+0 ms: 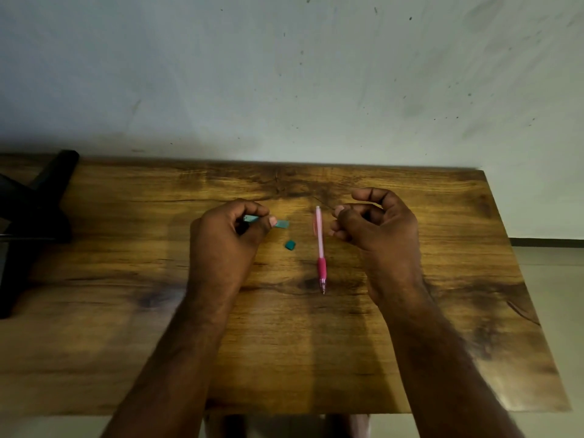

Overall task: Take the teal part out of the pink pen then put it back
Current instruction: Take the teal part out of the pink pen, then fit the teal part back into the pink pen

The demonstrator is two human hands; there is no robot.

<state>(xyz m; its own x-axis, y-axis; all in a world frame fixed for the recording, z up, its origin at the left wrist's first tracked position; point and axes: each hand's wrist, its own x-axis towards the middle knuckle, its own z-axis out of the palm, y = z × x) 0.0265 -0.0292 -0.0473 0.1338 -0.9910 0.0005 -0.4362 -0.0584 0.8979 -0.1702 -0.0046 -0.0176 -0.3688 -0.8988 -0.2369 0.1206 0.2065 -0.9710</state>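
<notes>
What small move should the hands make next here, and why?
Probably bring the teal part over to the pink pen. The left hand already pinches it, while the pen lies on the table with the right hand beside it, holding nothing.

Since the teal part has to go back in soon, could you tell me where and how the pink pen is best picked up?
Probably by the dark pink grip sleeve near the tip of the pink pen, pinched across its width from above by the right hand, which hovers beside it. The pen lies flat on the table, both sides free, far end left clear.
</notes>
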